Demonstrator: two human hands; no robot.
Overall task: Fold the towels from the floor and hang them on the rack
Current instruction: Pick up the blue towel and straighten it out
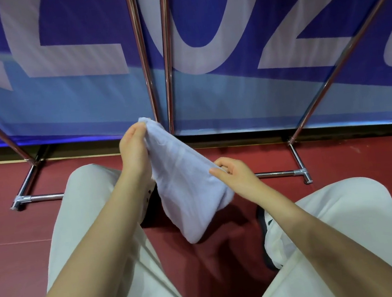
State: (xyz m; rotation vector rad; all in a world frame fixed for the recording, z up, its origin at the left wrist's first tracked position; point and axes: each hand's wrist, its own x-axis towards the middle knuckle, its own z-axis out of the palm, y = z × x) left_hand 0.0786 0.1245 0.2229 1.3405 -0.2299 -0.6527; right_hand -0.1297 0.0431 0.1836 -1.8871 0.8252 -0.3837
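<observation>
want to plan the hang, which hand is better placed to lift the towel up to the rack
Left. The left hand pinches the towel at its top corner, nearest the rack poles; the right hand grips lower down.

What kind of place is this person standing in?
Probably an indoor hall or event space, not a home: a big blue printed banner with large pale letters fills the background, the smooth dark red floor looks like sports flooring, and a shiny metal tube rack stands there.
</observation>
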